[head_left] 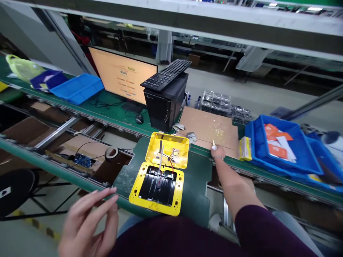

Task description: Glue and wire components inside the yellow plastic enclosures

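While my left hand (88,225) hangs released and empty at the lower left, fingers loosely curved and touching nothing, a blue circuit board (82,160) and a roll of tape (111,154) lie beyond it on the lower level of the line; a green conveyor rail (53,168) runs between that hand and them; to the right, the yellow plastic housing (160,175) lies open in two halves on a dark green mat (194,192); its lower half holds a black ribbed insert (157,189), its upper half carries a small circuit board (175,153), and red and black wires (169,164) cross between the halves; behind it stand a monitor (122,75) and a black PC tower (164,101) with a black keyboard (166,75) on top; my right hand (218,152) is closed in a fingertip pinch on a small pale tube (213,145), just at the near edge of a cardboard sheet (206,128); further right lie a yellow box (245,149) and a blue tray (284,146) holding orange packets (276,150).
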Demonstrator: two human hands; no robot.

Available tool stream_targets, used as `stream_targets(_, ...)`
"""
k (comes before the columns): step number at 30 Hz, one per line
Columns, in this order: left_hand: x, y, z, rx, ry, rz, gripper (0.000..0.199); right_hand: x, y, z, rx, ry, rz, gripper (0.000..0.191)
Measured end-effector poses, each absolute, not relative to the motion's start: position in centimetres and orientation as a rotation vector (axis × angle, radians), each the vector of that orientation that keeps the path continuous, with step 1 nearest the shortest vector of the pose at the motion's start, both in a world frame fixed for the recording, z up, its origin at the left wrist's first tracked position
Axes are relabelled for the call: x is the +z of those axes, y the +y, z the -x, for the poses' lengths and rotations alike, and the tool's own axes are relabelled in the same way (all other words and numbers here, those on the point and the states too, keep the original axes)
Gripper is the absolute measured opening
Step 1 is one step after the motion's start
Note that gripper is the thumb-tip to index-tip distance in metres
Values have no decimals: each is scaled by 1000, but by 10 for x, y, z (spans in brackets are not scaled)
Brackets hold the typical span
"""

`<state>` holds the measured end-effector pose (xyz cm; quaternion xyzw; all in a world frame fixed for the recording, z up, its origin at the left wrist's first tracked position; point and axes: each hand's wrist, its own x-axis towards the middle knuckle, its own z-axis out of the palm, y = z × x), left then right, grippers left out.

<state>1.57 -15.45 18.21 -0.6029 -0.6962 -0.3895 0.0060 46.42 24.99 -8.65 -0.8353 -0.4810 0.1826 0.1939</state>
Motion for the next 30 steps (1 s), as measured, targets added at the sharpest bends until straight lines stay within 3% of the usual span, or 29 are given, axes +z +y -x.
stream_targets(5,123,-143,-11,-1179,-2450,1948,24,-73,237,-454,680,-1123,2126,36)
stream_targets(10,85,-128,-3,-1244,-2759,2107,30,-50,169,-408,912,-985,1761,55)
stream_targets(14,78,-94,5,-1254,-2707,2277,29,-20,89,-367,1119,-884,1541,67)
stream_targets(22,63,-59,29,-1244,-2508,2662,27,60,6,-314,1335,-727,1208,41)
stream_targets(30,44,-38,72,-1289,-2499,2846,27,79,13,-242,1410,-436,954,26)
